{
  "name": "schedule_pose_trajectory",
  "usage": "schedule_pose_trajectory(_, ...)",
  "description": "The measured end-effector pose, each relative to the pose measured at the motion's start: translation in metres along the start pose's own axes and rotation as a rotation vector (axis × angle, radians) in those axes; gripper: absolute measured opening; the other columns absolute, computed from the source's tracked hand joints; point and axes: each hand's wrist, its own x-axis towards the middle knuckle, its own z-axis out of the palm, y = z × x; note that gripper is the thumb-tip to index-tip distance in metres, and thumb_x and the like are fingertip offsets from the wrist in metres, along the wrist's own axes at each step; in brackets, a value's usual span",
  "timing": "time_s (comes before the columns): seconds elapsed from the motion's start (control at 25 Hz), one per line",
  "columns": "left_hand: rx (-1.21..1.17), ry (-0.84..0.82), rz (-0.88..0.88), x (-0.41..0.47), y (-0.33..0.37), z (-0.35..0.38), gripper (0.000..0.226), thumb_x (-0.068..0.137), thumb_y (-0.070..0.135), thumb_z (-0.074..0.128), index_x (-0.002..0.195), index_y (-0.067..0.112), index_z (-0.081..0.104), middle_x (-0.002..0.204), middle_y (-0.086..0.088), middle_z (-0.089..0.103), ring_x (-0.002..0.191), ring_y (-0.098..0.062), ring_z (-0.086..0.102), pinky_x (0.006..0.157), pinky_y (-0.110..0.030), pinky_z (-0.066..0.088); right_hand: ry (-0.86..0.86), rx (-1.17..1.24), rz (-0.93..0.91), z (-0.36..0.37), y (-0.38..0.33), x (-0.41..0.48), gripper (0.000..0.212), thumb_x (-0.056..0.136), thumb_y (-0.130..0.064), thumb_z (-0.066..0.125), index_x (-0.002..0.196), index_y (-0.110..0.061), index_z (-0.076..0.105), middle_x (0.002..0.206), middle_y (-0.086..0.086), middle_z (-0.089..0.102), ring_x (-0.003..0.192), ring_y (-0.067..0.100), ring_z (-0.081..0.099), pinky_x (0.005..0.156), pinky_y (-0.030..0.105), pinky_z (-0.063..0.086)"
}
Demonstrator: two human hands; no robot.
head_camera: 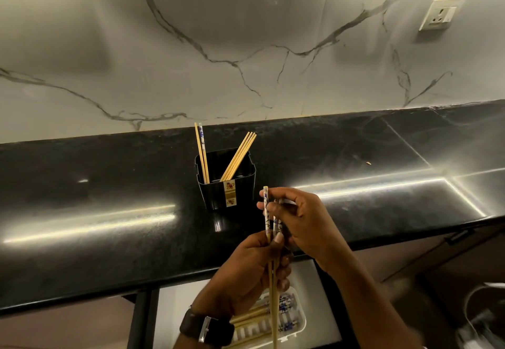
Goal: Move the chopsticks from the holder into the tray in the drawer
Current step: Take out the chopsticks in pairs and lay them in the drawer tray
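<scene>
In front of the holder (pixel 226 179), both hands clasp a few chopsticks (pixel 266 212): left hand (pixel 251 272) pinching mid-shaft, right hand (pixel 300 220) closed near the patterned tops. Light, stiff, slick sticks, I'd say; bunch them mid-length. More lean in the holder; the tray (pixel 296 324) lies below.

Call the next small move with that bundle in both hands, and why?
Probably lower the patterned wooden chopsticks, gripped by the left hand and right hand, into the white slotted tray in the open drawer directly below. The tray already holds chopsticks; more wait in the black square holder.
</scene>
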Motion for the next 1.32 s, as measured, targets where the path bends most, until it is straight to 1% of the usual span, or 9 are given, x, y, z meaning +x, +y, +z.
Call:
schedule_pose_trajectory(0.16,0.063,0.017,-0.051,-0.003,-0.001,-0.003,0.032,0.106,0.025,0.051,0.11,0.002,0.073,0.084,-0.017,0.064,0.069,-0.023,0.059,0.065,-0.039,0.049,0.015,0.303,0.059,0.002,0.003,-0.003,0.061,0.093,0.003,0.069,0.145,-0.023,0.05,0.112,0.009,0.079,0.104,0.021,0.079,0.088,0.036,0.064)
schedule_pose_trajectory(0.36,0.161,-0.014,-0.126,-0.005,-0.003,-0.005,0.04,0.104,0.031,0.05,0.116,-0.003,0.067,0.089,-0.02,0.07,0.078,-0.03,0.07,0.079,-0.049,0.057,0.043,0.44,0.101,-0.002,0.007,-0.006,0.04,0.093,0.009,0.066,0.13,-0.006,0.065,0.106,0.015,0.08,0.1,0.027,0.08,0.086,0.038,0.065)
schedule_pose_trajectory(0.52,0.166,-0.058,-0.157,-0.008,-0.005,-0.006,0.038,0.097,0.034,0.056,0.11,0.001,0.069,0.081,-0.015,0.067,0.068,-0.024,0.064,0.067,-0.038,0.057,0.061,0.412,0.119,-0.003,0.007,-0.009,0.036,0.095,0.004,0.067,0.128,-0.009,0.067,0.105,0.014,0.081,0.099,0.026,0.08,0.086,0.039,0.065)
schedule_pose_trajectory(0.68,0.068,-0.076,-0.153,-0.007,-0.009,-0.01,0.031,0.103,0.029,0.052,0.103,0.002,0.066,0.071,-0.009,0.055,0.055,-0.016,0.046,0.054,-0.029,0.041,0.028,0.279,0.168,-0.006,0.009,-0.007,0.035,0.098,-0.004,0.067,0.132,-0.014,0.065,0.101,0.01,0.082,0.092,0.023,0.082,0.082,0.039,0.066)
schedule_pose_trajectory(0.84,0.099,-0.063,-0.157,-0.005,-0.011,-0.019,0.03,0.104,0.029,0.052,0.1,0.003,0.067,0.068,-0.007,0.054,0.052,-0.014,0.044,0.05,-0.027,0.041,-0.065,0.437,0.304,-0.001,0.023,-0.014,0.032,0.098,-0.006,0.068,0.128,-0.014,0.06,0.1,0.016,0.081,0.091,0.031,0.081,0.071,0.037,0.066)
schedule_pose_trajectory(1.0,0.425,0.114,-0.222,-0.015,-0.021,-0.059,0.032,0.104,0.028,0.055,0.103,0.004,0.076,0.07,-0.005,0.064,0.049,-0.01,0.049,0.046,-0.021,0.041,0.343,0.795,0.518,0.006,0.06,-0.019,0.005,0.1,0.001,0.062,0.103,-0.001,0.065,0.09,0.018,0.077,0.076,0.029,0.081,0.075,0.043,0.066)
schedule_pose_trajectory(1.08,0.497,0.224,-0.231,-0.028,-0.03,-0.089,0.03,0.103,0.025,0.057,0.097,0.007,0.08,0.071,-0.005,0.067,0.047,-0.009,0.051,0.046,-0.019,0.04,0.507,0.92,0.625,0.006,0.081,-0.022,0.013,0.102,0.005,0.056,0.092,-0.002,0.061,0.088,0.017,0.071,0.071,0.029,0.076,0.084,0.047,0.063)
schedule_pose_trajectory(1.2,0.354,0.46,-0.226,-0.038,-0.046,-0.116,0.027,0.102,0.018,0.059,0.094,0.002,0.08,0.083,-0.013,0.076,0.054,-0.014,0.067,0.049,-0.022,0.053,0.593,1.029,0.788,0.014,0.113,-0.035,0.021,0.105,0.005,0.05,0.086,-0.004,0.056,0.089,0.014,0.065,0.088,0.034,0.069,0.08,0.045,0.056)
schedule_pose_trajectory(1.32,-0.031,0.746,-0.153,-0.032,-0.069,-0.112,0.023,0.102,0.015,0.06,0.102,-0.004,0.07,0.094,-0.026,0.078,0.073,-0.028,0.079,0.059,-0.033,0.065,0.651,1.095,0.973,0.037,0.138,-0.05,0.007,0.105,0.004,0.052,0.103,0.003,0.058,0.103,0.019,0.066,0.118,0.039,0.065,0.098,0.05,0.053)
